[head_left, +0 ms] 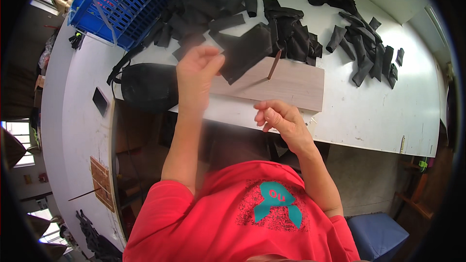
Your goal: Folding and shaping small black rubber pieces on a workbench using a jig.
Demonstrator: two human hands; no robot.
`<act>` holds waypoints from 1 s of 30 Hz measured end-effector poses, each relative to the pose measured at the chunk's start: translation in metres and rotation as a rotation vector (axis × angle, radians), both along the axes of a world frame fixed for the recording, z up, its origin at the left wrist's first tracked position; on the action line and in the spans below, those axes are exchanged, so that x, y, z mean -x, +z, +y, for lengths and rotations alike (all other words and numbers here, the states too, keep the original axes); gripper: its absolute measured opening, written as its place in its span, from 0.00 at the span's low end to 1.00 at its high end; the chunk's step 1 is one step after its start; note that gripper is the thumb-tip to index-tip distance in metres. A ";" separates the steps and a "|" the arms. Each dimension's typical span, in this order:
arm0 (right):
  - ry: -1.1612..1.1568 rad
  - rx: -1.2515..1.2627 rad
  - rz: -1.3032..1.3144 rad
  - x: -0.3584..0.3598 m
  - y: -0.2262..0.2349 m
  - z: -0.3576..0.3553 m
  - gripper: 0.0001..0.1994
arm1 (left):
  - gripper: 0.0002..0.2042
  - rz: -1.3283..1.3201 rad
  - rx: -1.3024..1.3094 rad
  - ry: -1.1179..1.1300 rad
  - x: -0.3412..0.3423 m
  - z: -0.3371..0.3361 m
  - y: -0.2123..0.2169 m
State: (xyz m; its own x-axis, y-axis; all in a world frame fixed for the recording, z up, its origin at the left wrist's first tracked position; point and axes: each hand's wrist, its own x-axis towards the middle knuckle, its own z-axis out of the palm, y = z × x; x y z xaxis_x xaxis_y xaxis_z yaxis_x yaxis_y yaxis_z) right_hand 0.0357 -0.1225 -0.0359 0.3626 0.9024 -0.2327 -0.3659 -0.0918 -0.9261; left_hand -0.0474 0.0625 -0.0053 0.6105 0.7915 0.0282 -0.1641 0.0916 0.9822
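My left hand (198, 70), slightly blurred, pinches a flat black fabric piece (246, 51) between thumb and fingers. The piece stretches to the right over a pale wooden board (296, 80). Out of the board rises a thin brown rod (274, 65), tilted, its top against the fabric heap. At the table's front edge is my right hand (281, 120), loosely curled with its fingers apart; nothing shows in it. Behind the board lies a heap of black fabric pieces (296, 39).
More dark fabric pieces (199, 7) lie in front of a blue plastic crate (131, 5) at the far left. Other black pieces (364, 43) spread at the right. A black bag (148, 85) and a phone (100, 101) sit left. A blue stool (378, 235) stands lower right.
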 end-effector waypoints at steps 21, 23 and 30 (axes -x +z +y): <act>-0.427 -0.201 0.504 0.023 -0.004 -0.019 0.08 | 0.09 0.111 0.297 -0.380 0.033 -0.095 -0.016; -0.420 -0.197 0.555 0.024 -0.002 -0.019 0.07 | 0.06 0.114 0.257 -0.370 0.031 -0.098 -0.018; -0.337 0.025 0.449 0.011 -0.012 -0.029 0.11 | 0.02 0.112 0.156 -0.282 0.024 -0.104 -0.023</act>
